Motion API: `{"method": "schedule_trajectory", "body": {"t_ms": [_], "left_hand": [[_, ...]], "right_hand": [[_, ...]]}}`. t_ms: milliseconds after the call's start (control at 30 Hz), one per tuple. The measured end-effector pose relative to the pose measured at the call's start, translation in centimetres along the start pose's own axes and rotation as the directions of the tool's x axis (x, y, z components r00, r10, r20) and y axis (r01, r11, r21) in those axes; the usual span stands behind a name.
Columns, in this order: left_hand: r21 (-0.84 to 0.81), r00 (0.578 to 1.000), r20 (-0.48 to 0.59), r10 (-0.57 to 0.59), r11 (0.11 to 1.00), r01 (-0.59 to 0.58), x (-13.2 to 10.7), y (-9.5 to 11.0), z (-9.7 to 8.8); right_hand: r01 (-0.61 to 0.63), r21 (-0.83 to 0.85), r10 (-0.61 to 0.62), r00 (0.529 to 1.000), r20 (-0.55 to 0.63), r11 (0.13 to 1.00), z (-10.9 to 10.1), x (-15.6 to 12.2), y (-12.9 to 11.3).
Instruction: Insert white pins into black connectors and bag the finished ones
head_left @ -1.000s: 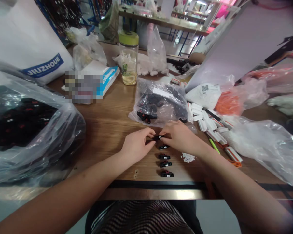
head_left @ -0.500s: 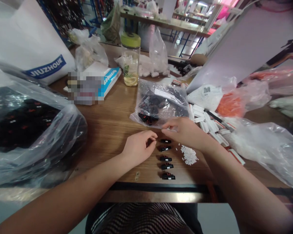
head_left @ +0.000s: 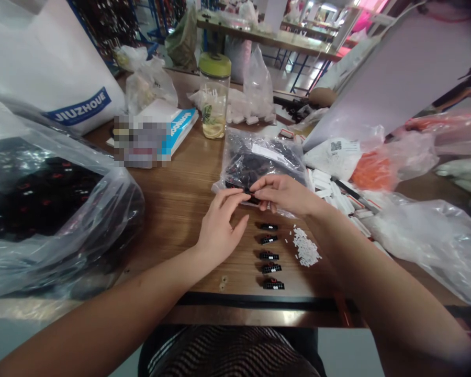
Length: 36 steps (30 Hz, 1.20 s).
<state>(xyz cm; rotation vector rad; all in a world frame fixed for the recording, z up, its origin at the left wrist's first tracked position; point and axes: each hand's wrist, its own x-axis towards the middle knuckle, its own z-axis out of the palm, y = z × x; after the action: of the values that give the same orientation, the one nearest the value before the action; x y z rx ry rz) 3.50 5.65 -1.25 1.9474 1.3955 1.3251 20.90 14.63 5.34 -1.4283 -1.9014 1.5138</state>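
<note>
My right hand (head_left: 280, 195) pinches a small black connector (head_left: 253, 199) at the front edge of a clear bag (head_left: 272, 144) of black parts. Reaching in from the left, my left hand (head_left: 223, 222) has its fingertips against or close beside that connector, with the thumb spread away below. In a column under the hands lie several black connectors (head_left: 270, 255), each showing white spots on its front. To their right is a loose pile of tiny white pieces (head_left: 306, 247). The fingers partly cover the pinched connector.
A large open plastic bag (head_left: 121, 209) of black parts stands at the left. Behind are a bottle (head_left: 215, 99) with a green lid and a blue-and-white notebook (head_left: 182, 128). White strips (head_left: 324, 183) and a clear plastic bag (head_left: 435, 230) lie to the right.
Both hands have moved up to the front of the clear bag and come together at a black connector. The right hand has taken hold of it; the left fingers have stretched out.
</note>
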Motion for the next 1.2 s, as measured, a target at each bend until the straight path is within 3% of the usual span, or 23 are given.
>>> {"method": "schedule_trajectory", "body": {"t_ms": [133, 367, 433, 500, 600, 667, 767, 867, 1067, 1200], "left_hand": [[-0.092, 0.993, 0.029, 0.118, 0.989, -0.115, 0.0, 0.4, -0.3], [-0.173, 0.977, 0.093, 0.19, 0.97, -0.172, -0.2, 0.4, -0.5], [-0.155, 0.98, 0.125, 0.154, 0.979, -0.135, -0.1, 0.2, -0.5], [-0.103, 0.987, 0.147, 0.071, 0.993, -0.056, 0.0, -0.1, -0.4], [-0.022, 0.989, 0.14, -0.043, 0.999, 0.047, 0.2, -0.8, -0.4], [0.004, 0.99, 0.119, -0.073, 0.997, 0.073, 0.3, -1.2, -0.3], [0.036, 0.986, 0.14, -0.085, 0.996, 0.081, 0.3, -1.7, -0.4], [0.087, 0.968, 0.233, -0.095, 0.993, 0.076, 0.2, -1.3, -0.9], [0.211, 0.888, 0.455, -0.068, 0.977, -0.033, -0.7, 0.9, -2.3], [0.169, 0.884, 0.466, -0.031, 0.984, -0.055, -1.5, 1.1, -1.9]], "right_hand": [[-0.054, 0.127, 0.031, 0.984, 0.175, 0.99, 0.0, -2.1, -0.3], [-0.001, 0.144, -0.02, 0.989, 0.145, 0.99, -0.1, -5.7, 1.2], [0.058, 0.047, -0.059, 0.998, 0.021, 0.997, -1.0, -7.6, 2.3], [0.086, -0.151, -0.117, 0.971, -0.209, 0.985, -2.2, -9.6, 3.8], [-0.067, -0.391, -0.086, 0.929, -0.361, 0.918, -3.9, -11.8, 6.7], [-0.113, -0.449, -0.063, 0.931, -0.359, 0.886, -4.3, -12.5, 8.5], [-0.087, -0.475, -0.083, 0.942, -0.325, 0.876, -4.0, -12.4, 10.1], [-0.061, -0.556, -0.139, 0.94, -0.31, 0.829, -3.5, -12.1, 10.3], [-0.011, -0.776, -0.252, 0.943, -0.218, 0.63, -4.5, -12.4, 10.1], [0.02, -0.673, -0.257, 0.932, -0.255, 0.739, -4.7, -12.6, 10.5]]}}
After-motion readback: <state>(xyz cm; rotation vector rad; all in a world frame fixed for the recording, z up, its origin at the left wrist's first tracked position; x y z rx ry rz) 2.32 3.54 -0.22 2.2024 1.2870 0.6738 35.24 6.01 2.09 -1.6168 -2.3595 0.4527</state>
